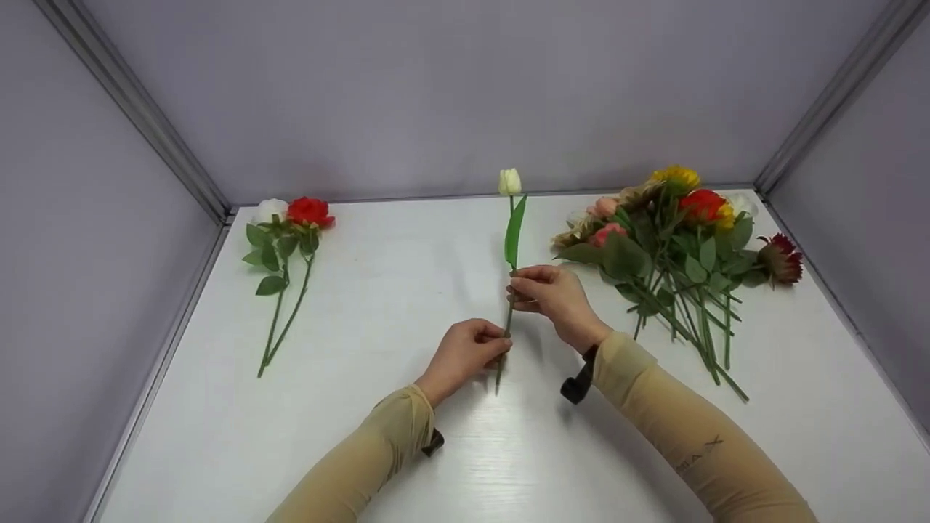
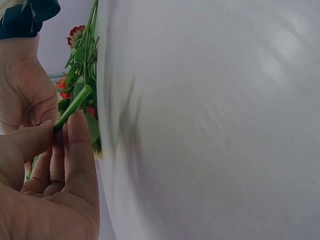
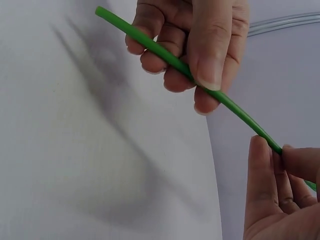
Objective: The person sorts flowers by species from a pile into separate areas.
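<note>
Both hands pinch the white tulip [image 1: 510,181] stem – left hand [image 1: 465,354] low, right hand [image 1: 554,294] higher – bloom toward twelve o'clock.

- Head view: even, soft light, moderately bright; faint shadows lay on the table [image 1: 407,450] beneath both forearms
- Walls converged toward the frame edges, wide-angle distortion
- Left wrist view: tabletop [image 2: 215,120] smeared with motion blur, pale glare patches upper right
- Right wrist view: sharp on the stem [image 3: 165,55]; its diffuse shadow crossed the table
</note>
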`<state>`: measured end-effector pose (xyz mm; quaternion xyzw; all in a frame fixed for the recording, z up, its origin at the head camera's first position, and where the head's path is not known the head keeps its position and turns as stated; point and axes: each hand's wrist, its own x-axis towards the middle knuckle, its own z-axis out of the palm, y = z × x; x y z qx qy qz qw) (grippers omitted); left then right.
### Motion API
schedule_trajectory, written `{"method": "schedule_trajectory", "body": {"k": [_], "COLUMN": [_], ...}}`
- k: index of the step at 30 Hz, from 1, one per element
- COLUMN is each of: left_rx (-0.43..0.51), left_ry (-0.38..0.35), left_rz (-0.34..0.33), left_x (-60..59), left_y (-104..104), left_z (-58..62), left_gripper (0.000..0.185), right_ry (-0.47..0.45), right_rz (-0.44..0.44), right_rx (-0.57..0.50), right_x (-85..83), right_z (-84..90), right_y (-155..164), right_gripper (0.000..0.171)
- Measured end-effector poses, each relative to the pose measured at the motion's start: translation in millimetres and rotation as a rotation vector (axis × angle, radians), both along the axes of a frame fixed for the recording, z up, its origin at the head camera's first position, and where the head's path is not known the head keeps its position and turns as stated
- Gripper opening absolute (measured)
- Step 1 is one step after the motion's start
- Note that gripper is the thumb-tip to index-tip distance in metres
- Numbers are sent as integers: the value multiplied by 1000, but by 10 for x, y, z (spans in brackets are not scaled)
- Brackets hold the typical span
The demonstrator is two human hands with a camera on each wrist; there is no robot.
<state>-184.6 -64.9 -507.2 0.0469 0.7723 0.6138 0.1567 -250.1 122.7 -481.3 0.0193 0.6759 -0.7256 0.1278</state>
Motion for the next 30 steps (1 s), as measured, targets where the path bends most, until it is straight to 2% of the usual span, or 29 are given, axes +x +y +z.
{"method": "schedule_trajectory", "body": {"k": [4,6,10,14,16,18,22,30], "left_rx": [-98,-150,-250,-334,-362,-376,-419,-533], "left_ry": [8,7,-18,-72,-92,-110,-118,-57], "left_rz": [18,41,115,178,193,205,220,224], "left_x": [-67,-115,-220,-313,-348,-374,-415,-489], "left_y": [-211,-359,-726,-1133,-1326,-1486,-1671,-1665], "left_z": [-19,-31,-28,11,27,33,37,61], "left_gripper": [13,12,12,16,19,21,22,21], "right_ry": [15,59,257,531,649,743,825,804], "right_rz": [52,104,257,449,531,587,639,677], "right_rx": [51,146,518,945,1101,1203,1268,1304], "right_x": [-24,-13,64,148,182,209,248,275], "right_z": [-40,-59,-66,-36,-24,-22,-40,-78], "right_y": [-155,-233,-401,-614,-725,-824,-963,-1027], "right_gripper": [36,38,47,64,70,73,74,72]}}
